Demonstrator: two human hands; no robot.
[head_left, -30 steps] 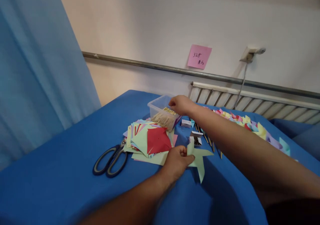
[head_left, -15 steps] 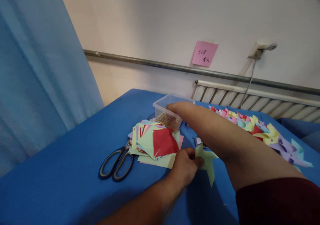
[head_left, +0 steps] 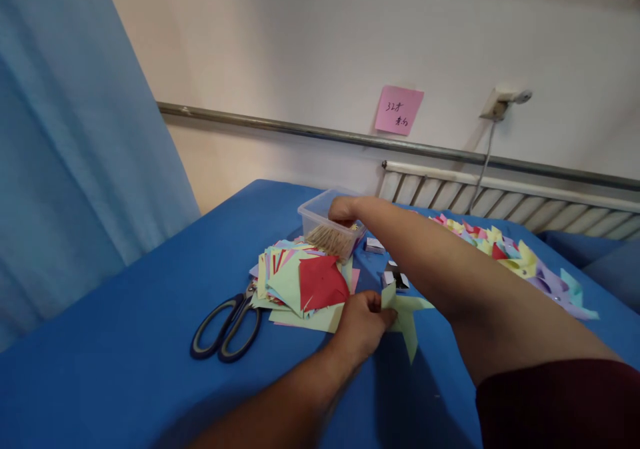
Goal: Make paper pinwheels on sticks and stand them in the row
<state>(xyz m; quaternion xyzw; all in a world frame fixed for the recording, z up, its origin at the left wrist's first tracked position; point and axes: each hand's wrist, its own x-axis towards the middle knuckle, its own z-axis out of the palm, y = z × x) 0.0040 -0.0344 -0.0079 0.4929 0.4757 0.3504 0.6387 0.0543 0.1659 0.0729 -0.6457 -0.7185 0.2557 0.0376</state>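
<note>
Head view: the left hand (head_left: pixel 361 326) pinches a pale green paper pinwheel (head_left: pixel 405 312) between closed fingers, low over the blue bench (head_left: pixel 125 342) near its middle. The right hand (head_left: pixel 345 209) reaches into a clear plastic tub (head_left: pixel 315 214) of wooden sticks (head_left: pixel 327 239) toward the far edge; its fingers' grip cannot be told. Scissors (head_left: pixel 227 326) lie beside the stack of coloured paper squares (head_left: pixel 300 282).

A cream wall (head_left: pixel 310 42) fills twelve o'clock, crossed by a metal rail (head_left: pixel 280 128). A pink note (head_left: pixel 399 110) sticks at one o'clock, a socket (head_left: pixel 500 104) beside it. Blue curtain (head_left: pixel 75 169) hangs at nine o'clock; blue-covered desk (head_left: pixel 125 382) below.
</note>
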